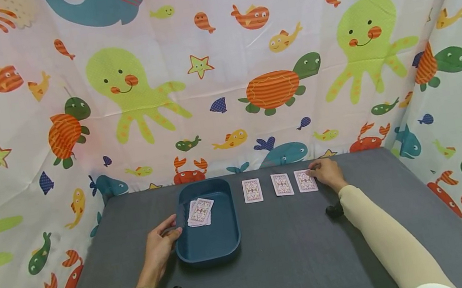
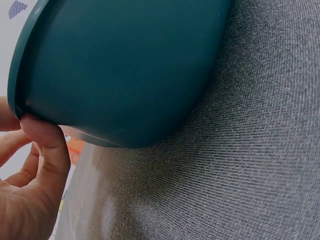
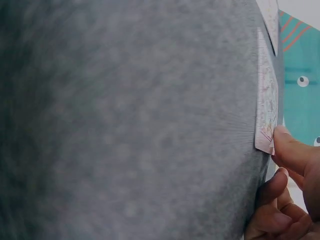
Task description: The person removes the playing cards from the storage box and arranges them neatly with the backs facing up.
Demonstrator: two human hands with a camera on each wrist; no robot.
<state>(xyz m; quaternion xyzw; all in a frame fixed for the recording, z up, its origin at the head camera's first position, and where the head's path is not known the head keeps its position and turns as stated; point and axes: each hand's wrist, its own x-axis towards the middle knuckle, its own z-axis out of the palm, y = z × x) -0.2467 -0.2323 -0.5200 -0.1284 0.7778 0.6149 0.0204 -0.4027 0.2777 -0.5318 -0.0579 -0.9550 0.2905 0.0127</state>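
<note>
The right grip [image 1: 328, 173], nearly closed, pinches the rightmost playing card [image 1: 304, 182] by its right edge; the left grip [image 1: 159, 247], similarly narrow, pinches the blue tray [image 1: 221, 237] by its left rim.

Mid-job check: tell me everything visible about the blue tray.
The blue tray is rectangular with rounded corners, smooth walls and a lipped rim; it looks like plastic. It sits open side up on the grey table, longer sides running away from the person, left of three cards laid in a row. An uneven stack of cards lies inside, toward its left wall. The left hand pinches its left rim.
</note>
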